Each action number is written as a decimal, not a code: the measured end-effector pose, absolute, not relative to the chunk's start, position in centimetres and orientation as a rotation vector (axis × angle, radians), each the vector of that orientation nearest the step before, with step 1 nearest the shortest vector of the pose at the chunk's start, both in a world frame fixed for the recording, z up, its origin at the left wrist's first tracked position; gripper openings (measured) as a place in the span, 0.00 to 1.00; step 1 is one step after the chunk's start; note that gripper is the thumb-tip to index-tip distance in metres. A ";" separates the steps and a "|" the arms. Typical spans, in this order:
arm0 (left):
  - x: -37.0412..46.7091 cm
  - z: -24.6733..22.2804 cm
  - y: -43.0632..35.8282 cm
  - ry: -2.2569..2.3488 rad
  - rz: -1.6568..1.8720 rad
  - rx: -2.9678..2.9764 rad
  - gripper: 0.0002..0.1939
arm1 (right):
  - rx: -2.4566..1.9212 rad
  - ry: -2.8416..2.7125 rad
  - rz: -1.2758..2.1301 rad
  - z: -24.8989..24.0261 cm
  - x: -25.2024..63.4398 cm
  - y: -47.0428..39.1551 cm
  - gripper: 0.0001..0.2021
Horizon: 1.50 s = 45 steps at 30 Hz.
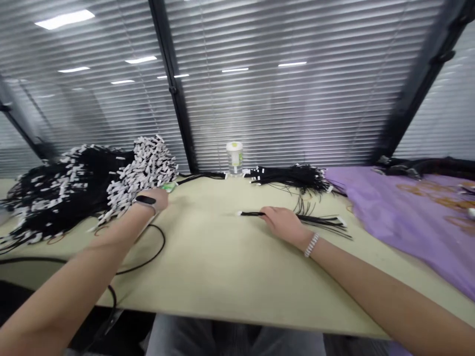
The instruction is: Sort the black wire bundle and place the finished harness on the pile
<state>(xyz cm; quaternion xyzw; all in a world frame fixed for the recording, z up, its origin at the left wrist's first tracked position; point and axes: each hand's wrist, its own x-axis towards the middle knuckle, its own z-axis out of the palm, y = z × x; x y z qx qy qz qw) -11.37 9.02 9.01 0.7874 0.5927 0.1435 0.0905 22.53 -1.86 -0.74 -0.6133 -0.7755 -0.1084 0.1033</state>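
From the head camera, we look down at a pale bench [222,267] set against slatted window blinds. Our left hand [158,199], with a dark band on the wrist, reaches to the edge of a large heap of black cables with white connectors [92,183]; its fingers are buried against the heap, so we cannot tell whether they are closed on anything. A small green item [168,187] lies just beside that hand. Our right hand [282,222], a beaded bracelet on its wrist, rests palm down on a thin bundle of black wires [319,221] lying flat on the bench, the fingers curled loosely over it and pressing it down; we cannot tell whether they actually grip it.

Behind the bundle sits a second, smaller pile of black cables [297,177], and a clear jar with a pale lid [234,157] stands upright near the blinds. A purple sheet [401,217] covers the bench to the right. A loose black cord [148,247] loops near the left forearm.

We judge the risk to be tangling: the heap is dense, and a pull on one strand could drag neighbours across the bench. The bundle's fanned right end could splay further if the hand's pressure slips.
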 end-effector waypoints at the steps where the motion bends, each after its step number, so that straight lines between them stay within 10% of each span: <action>1: -9.6 8.9 8.9 1.685 0.431 2.326 0.15 | -1.797 -2.294 -0.325 -0.7 22.4 -1.8 0.14; 9: -0.5 6.1 2.2 0.905 0.319 1.947 0.24 | -1.761 -2.371 -0.394 -0.4 21.2 -2.6 0.15; 16: -1.5 5.9 3.6 0.945 0.602 1.804 0.11 | -1.978 -2.347 -0.417 0.3 24.4 -1.0 0.15; 32: -5.6 9.3 3.2 1.086 1.055 2.587 0.15 | -2.180 -2.111 -0.091 9.0 29.5 -6.0 0.12; 38: -3.4 5.7 2.5 0.973 0.494 1.799 0.16 | -2.140 -2.392 0.526 6.4 31.2 -9.1 0.15; 45: -2.4 1.6 2.8 0.916 0.383 1.553 0.14 | -2.070 -2.417 0.434 5.1 28.8 -5.9 0.30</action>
